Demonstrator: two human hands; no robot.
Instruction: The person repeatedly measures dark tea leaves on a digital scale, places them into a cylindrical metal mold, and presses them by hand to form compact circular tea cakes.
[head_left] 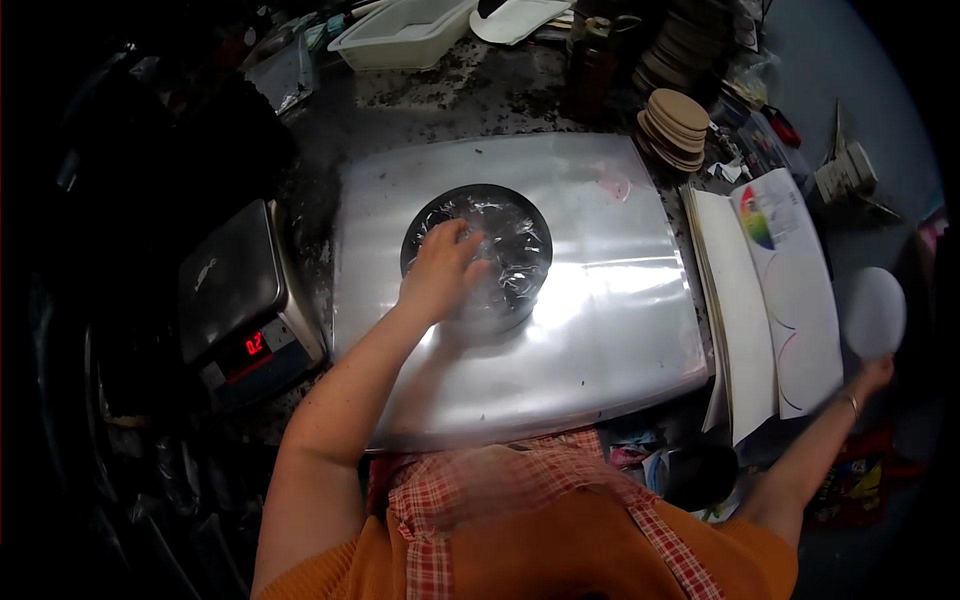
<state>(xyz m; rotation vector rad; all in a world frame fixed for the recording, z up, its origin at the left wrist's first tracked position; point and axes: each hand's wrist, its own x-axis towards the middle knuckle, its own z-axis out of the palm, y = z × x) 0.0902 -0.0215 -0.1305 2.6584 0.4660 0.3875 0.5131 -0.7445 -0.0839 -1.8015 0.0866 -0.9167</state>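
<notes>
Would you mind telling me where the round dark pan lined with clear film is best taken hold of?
Grip the round dark pan by its outer wall at the right side, probably from above. The left hand already presses inside on the crinkled film, the wall stands upright, and the metal tray lies bare there.

Left hand (441, 272) covers part of the round dark film-lined pan (478, 257); upper-left frame sinks into darkness, unreadable.

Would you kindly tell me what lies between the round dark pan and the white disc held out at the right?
In the head view, bare metal tray, then a stack of white sheets, separates the pan from the disc.
</notes>
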